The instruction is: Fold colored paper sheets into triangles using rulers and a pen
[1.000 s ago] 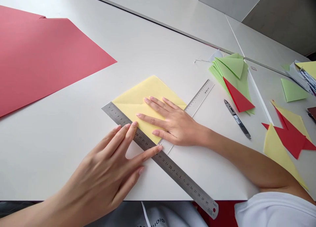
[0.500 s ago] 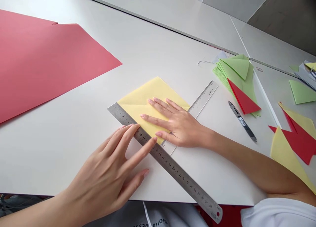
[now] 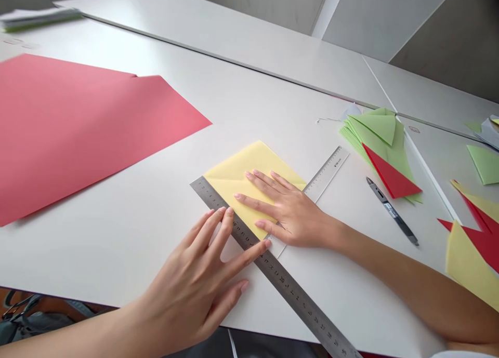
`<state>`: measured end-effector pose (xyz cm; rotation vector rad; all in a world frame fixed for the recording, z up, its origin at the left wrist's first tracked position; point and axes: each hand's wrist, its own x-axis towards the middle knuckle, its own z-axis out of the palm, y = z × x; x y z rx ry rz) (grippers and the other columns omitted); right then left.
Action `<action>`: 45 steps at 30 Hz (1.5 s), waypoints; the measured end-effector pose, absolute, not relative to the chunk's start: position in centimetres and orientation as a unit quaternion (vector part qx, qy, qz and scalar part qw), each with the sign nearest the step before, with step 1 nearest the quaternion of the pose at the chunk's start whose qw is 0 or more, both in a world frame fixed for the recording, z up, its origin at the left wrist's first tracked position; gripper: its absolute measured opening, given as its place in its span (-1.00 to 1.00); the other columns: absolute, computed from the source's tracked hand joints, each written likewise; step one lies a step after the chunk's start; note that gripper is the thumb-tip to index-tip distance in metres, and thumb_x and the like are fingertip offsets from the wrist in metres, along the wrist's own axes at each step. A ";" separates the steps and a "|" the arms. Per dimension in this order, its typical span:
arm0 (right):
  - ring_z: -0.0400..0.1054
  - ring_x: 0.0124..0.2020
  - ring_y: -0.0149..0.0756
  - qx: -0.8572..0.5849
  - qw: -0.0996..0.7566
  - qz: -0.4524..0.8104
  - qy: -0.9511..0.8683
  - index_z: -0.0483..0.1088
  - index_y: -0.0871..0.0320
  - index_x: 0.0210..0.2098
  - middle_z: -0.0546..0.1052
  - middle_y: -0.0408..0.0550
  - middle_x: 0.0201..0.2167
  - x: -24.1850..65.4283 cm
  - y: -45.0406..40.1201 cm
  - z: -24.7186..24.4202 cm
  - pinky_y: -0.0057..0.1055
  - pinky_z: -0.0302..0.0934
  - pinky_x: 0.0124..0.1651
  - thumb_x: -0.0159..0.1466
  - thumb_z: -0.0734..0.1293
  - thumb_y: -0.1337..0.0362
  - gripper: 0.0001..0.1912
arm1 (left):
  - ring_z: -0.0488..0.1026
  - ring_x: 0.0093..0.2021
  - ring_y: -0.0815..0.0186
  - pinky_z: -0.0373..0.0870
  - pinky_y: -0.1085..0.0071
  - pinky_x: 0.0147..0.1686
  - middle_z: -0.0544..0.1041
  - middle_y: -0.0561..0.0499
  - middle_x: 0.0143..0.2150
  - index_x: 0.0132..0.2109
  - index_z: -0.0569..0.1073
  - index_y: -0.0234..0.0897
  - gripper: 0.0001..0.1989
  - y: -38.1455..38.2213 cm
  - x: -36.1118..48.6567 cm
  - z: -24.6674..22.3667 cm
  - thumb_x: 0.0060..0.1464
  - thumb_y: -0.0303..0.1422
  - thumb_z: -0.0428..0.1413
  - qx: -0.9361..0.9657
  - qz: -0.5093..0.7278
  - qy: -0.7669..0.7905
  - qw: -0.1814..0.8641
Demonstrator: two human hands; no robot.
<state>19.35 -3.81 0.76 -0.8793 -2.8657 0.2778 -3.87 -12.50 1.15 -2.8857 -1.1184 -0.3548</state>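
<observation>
While a sheet of folded yellow paper (image 3: 241, 176) lies on the white table (image 3: 117, 259), pressed flat under the right hand (image 3: 292, 215), its lower-left edge is met by a steel ruler (image 3: 288, 280), against which the left hand (image 3: 191, 280) is placed. Both sets of fingers (image 3: 257, 202) are held spread and released, nothing being grasped. Listed around the sheet: red card (image 3: 78, 134) at 9 o'clock; green paper triangles (image 3: 374, 137) at 2 o'clock; marker pen (image 3: 392, 217) at 3 o'clock.

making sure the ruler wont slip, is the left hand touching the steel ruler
Touching. The head view shows the left hand with one outstretched fingertip lying on the steel ruler.
</observation>
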 end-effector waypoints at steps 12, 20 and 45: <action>-0.36 0.44 -0.21 -0.285 0.064 0.117 -0.949 -0.05 0.01 0.38 -0.18 0.05 0.44 19.1 -3.7 1.4 -0.01 -0.27 0.40 0.44 0.07 0.08 -0.44 | 0.14 0.27 -0.14 0.28 -0.06 0.10 0.18 -0.25 0.28 0.36 0.10 -0.04 -0.39 -12.9 -4.0 1.0 0.18 -0.33 -0.02 -0.921 -0.143 -0.358 0.059; 0.29 0.11 -0.19 -0.544 0.178 -0.081 -0.816 0.33 0.10 0.10 0.44 0.04 0.04 26.1 -3.8 2.8 -0.24 0.22 0.15 0.40 0.11 0.15 -0.64 | 0.19 0.25 -0.02 0.10 0.09 0.25 0.19 0.09 0.30 0.34 0.07 0.17 -0.44 -11.4 -4.0 -1.0 0.22 -0.15 -0.07 -0.901 -0.243 -0.356 0.057; 0.28 -0.53 -0.35 -0.378 0.490 0.491 -0.613 0.32 -0.07 -0.21 0.28 -0.21 -0.56 25.3 -3.8 4.9 -0.42 0.30 -0.48 0.21 0.33 0.16 -0.85 | 0.22 0.22 -0.08 0.20 -0.07 0.13 0.32 -0.26 0.17 0.32 0.20 -0.08 -0.51 -13.1 -3.8 0.3 0.27 -0.21 -0.11 -0.914 -0.180 -0.363 0.032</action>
